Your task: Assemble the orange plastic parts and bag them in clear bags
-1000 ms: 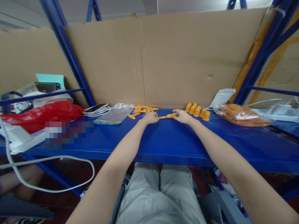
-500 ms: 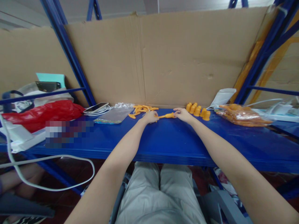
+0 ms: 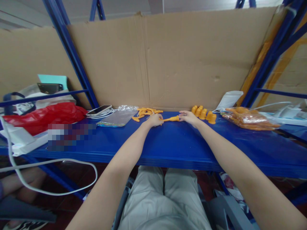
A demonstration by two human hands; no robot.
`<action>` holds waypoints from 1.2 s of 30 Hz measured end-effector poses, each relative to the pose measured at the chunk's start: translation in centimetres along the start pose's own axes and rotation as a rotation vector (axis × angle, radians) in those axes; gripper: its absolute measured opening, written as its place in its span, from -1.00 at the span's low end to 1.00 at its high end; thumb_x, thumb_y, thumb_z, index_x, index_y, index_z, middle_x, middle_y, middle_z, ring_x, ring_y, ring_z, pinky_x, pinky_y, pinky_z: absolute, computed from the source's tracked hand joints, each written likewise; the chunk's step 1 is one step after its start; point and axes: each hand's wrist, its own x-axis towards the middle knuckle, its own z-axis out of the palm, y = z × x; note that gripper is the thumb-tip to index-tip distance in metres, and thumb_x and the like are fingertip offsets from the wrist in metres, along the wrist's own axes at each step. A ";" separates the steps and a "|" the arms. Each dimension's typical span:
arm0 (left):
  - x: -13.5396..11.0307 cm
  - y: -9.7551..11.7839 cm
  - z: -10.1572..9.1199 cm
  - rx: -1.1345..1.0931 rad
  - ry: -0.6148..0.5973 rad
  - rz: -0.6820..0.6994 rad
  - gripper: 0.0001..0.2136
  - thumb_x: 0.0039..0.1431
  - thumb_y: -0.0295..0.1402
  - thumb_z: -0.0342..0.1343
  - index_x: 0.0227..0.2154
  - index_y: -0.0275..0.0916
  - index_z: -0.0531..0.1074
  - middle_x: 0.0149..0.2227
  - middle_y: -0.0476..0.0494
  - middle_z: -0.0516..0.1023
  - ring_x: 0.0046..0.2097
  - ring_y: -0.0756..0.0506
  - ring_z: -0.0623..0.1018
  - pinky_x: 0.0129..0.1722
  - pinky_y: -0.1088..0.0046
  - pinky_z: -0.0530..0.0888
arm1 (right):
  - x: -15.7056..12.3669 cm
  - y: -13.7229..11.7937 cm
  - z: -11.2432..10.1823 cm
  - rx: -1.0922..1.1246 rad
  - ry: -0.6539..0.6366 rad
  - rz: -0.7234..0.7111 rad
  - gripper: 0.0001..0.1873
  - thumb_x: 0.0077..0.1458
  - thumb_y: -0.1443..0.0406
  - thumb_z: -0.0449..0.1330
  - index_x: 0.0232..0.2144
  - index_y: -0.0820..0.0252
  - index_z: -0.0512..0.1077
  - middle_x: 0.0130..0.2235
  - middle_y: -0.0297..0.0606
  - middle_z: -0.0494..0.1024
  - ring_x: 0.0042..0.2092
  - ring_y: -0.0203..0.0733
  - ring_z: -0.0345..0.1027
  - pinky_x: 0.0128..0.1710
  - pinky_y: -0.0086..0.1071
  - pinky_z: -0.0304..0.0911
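A slim orange plastic piece [image 3: 171,119] with a screw-like shaft and a wider right end lies level between my hands, low over the blue tabletop. My left hand [image 3: 155,120] is closed round its narrow left end, which the fingers hide. At the wider end, my right hand [image 3: 188,117] pinches with thumb and forefinger. Several orange T-shaped handles [image 3: 145,112] with bits of chain lie heaped just beyond my left hand. To the right of my right hand stand several orange thimble-shaped cups [image 3: 202,114] in rows.
A clear plastic bag [image 3: 118,117] and a phone [image 3: 99,110] on a coiled white cable lie left. Further left are a red bag [image 3: 48,116] and a white power strip [image 3: 28,145]. On the right sits a bag of orange parts [image 3: 249,119]. Cardboard [image 3: 182,60] walls the back.
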 end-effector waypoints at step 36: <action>-0.3 0.6 -0.1 -0.087 -0.012 0.026 -0.59 0.07 -0.45 0.09 0.03 -0.31 0.47 -0.35 -0.15 0.60 -0.48 -0.03 0.53 -0.49 0.51 0.41 | 1.2 1.9 -1.7 -0.444 -0.011 -0.370 -0.59 -0.09 0.53 0.31 -0.12 0.27 0.48 -0.16 -0.12 0.62 -0.16 -0.13 0.53 -0.07 -0.25 0.43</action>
